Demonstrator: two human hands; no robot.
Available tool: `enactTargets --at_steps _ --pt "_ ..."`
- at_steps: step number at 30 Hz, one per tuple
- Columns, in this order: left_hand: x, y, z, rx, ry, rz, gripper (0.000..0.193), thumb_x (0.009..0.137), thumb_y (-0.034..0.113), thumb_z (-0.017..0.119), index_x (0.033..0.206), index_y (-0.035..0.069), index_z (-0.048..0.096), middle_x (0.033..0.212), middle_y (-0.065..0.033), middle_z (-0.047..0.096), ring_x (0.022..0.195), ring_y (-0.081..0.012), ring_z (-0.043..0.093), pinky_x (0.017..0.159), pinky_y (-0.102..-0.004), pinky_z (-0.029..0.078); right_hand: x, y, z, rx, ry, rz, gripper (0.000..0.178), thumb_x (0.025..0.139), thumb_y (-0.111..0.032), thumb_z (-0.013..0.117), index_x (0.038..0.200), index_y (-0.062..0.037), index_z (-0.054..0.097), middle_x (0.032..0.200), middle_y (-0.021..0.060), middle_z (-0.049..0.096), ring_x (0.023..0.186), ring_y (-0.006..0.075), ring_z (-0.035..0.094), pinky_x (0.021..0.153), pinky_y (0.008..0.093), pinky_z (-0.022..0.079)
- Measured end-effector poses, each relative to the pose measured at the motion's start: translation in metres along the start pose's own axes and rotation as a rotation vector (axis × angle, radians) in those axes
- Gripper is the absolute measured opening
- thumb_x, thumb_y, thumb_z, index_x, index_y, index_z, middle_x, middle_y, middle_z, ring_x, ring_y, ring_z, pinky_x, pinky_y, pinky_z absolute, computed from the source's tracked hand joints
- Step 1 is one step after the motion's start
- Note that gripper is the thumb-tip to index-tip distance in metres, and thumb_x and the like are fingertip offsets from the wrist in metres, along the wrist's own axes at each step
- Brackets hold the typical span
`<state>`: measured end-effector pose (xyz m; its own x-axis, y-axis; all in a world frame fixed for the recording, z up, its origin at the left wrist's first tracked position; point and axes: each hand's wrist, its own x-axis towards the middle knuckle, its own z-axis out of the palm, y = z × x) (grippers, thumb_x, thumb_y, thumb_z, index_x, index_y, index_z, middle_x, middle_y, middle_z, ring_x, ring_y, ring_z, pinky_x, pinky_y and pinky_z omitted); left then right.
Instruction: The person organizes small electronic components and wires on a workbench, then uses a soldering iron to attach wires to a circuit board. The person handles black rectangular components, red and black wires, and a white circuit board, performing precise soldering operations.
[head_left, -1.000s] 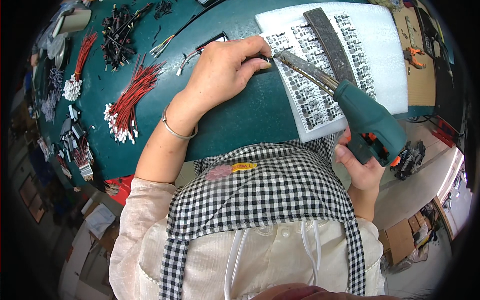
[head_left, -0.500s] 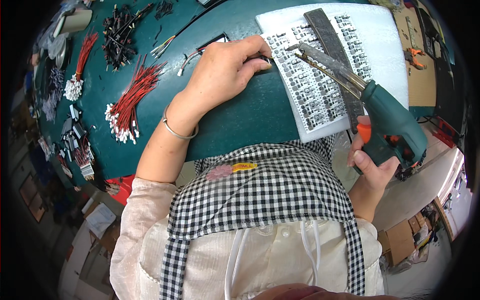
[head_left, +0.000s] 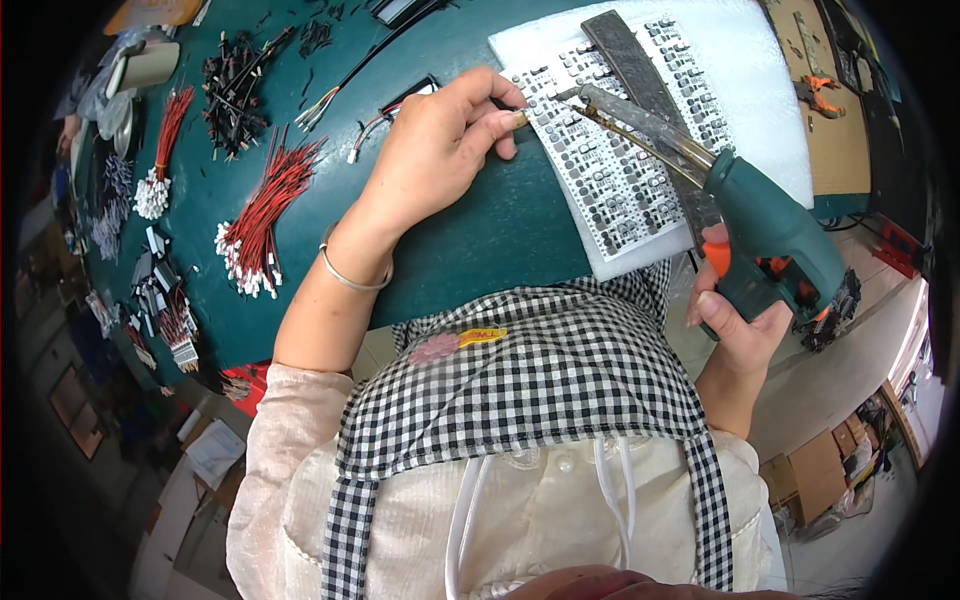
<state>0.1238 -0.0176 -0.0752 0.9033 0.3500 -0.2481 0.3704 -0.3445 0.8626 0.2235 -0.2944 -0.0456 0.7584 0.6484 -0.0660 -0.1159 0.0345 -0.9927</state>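
My right hand (head_left: 740, 325) grips a green soldering gun (head_left: 775, 225) with an orange trigger. The gun's long metal tip points left, over a white circuit board sheet (head_left: 600, 165) with rows of small dark components. At the sheet's upper left edge, my left hand (head_left: 440, 145) pinches with thumb and forefinger. Whatever lies between those fingertips is too small or hidden to name. A dark metal bar (head_left: 640, 75) rests across the sheet, and a white foam pad (head_left: 765, 130) lies beneath it. Behind my left hand, a short red and black wire lead (head_left: 385, 120) shows in part.
Red wire bundles with white connectors (head_left: 262, 225) lie on the green tabletop (head_left: 480, 240) at left. A heap of black connector leads (head_left: 240, 90) sits beyond. Dark cable (head_left: 375, 55) stretches across the back. Orange-handled pliers (head_left: 818, 95) lie on cardboard at far right.
My left thumb and forefinger have shifted slightly, and a lower curled finger now shows. The dark piece seen at those fingertips before no longer shows. The whole view has shifted slightly; the gun stays over the sheet.
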Motion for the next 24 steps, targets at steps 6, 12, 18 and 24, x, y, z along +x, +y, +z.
enactTargets --at_steps 6,12,18,24 --pt "-0.007 -0.014 0.02 0.035 0.19 0.152 0.012 0.089 0.007 0.06 0.099 0.002 0.057 0.07 -0.0029 0.066 0.061 -0.0062 0.06 0.053 -0.0207 0.045 -0.002 0.0 -0.005 -0.031 -0.027 -0.009 0.055 0.074 -0.005 0.073 0.116 0.0145 0.044 0.103 0.021 0.055 0.054 0.0151 0.054 0.043 0.0248 0.046" --pt "-0.009 -0.005 0.022 0.239 0.254 0.206 0.015 0.081 0.007 0.065 0.093 0.004 0.055 0.072 -0.0103 0.066 0.059 -0.0214 0.064 0.053 -0.0305 0.049 -0.008 0.001 -0.015 -0.112 -0.118 -0.001 0.053 0.074 -0.005 0.073 0.115 0.0143 0.046 0.096 0.0185 0.057 0.054 0.0146 0.054 0.044 0.0244 0.045" --pt "-0.005 -0.014 0.024 0.306 0.304 0.352 0.016 0.078 0.003 0.065 0.09 0.005 0.055 0.065 -0.0095 0.062 0.055 -0.0214 0.061 0.05 -0.031 0.048 -0.012 -0.001 -0.012 -0.018 -0.126 0.088 0.051 0.071 0.007 0.068 0.119 0.0092 0.051 0.102 0.0173 0.063 0.07 0.0139 0.057 0.061 0.0256 0.045" --pt "-0.003 -0.02 0.027 0.295 0.345 0.434 0.016 0.075 0.003 0.066 0.088 0.005 0.056 0.063 -0.0087 0.06 0.053 -0.0206 0.06 0.05 -0.0303 0.048 -0.014 -0.003 -0.01 -0.069 -0.122 0.16 0.047 0.07 0.008 0.069 0.115 0.0072 0.054 0.097 0.0127 0.063 0.072 0.0135 0.058 0.064 0.025 0.046"
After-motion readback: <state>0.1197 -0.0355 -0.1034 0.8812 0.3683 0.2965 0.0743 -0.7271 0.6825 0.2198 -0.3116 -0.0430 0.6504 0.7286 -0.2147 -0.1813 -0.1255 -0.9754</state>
